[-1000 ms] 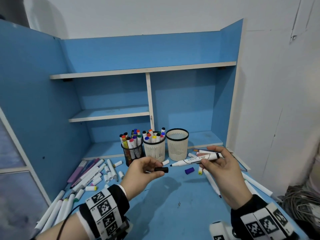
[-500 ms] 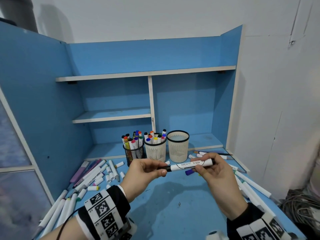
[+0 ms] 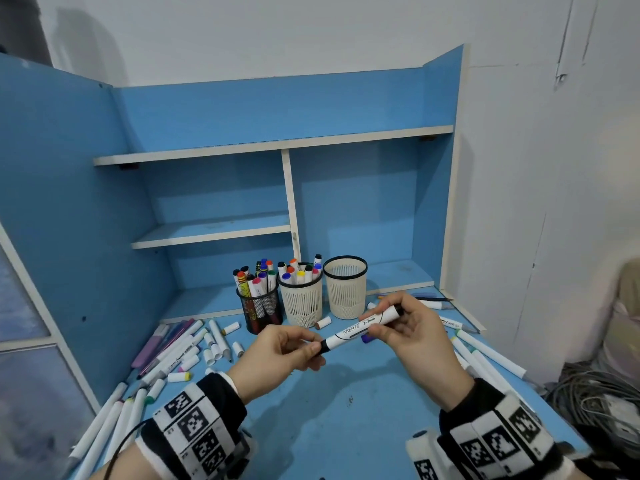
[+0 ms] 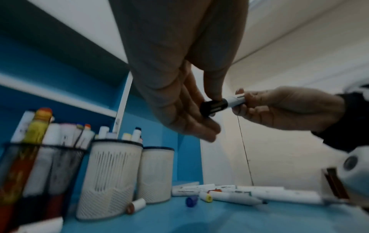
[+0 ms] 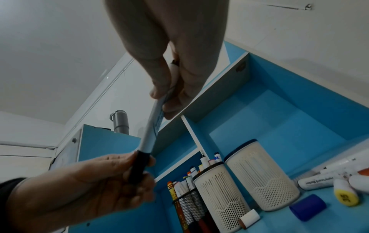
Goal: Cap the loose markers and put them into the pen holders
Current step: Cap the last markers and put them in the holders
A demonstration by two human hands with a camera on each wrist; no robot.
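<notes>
Marker: white plastic marker with black print (image 3: 360, 329) is held in the air over the blue counter (image 3: 346, 427), tilted, its far end up toward 2 o'clock, in front of the holders.
Cap: black plastic cap (image 4: 213, 108) sits on the marker's near end; can't tell if it's fully seated.
Left hand: left hand (image 3: 277, 355) pinches the cap between thumb and fingertips.
Right hand: right hand (image 3: 412, 334) is curled round the marker's barrel near the far end.
Holders: black wire-mesh pen holder (image 3: 259, 308) and middle cream slotted pen holder (image 3: 300, 301) look packed; the cream slotted pen holder at 3 o'clock of them (image 3: 346, 289) shows no markers.
Handling: I'd guess it's light, stiff and a bit slick, so grip mid-barrel, push the cap straight on.
Still loose: white markers and small caps (image 3: 194, 344) lie at 9 o'clock, more white markers (image 3: 485, 355) at 3 o'clock.
</notes>
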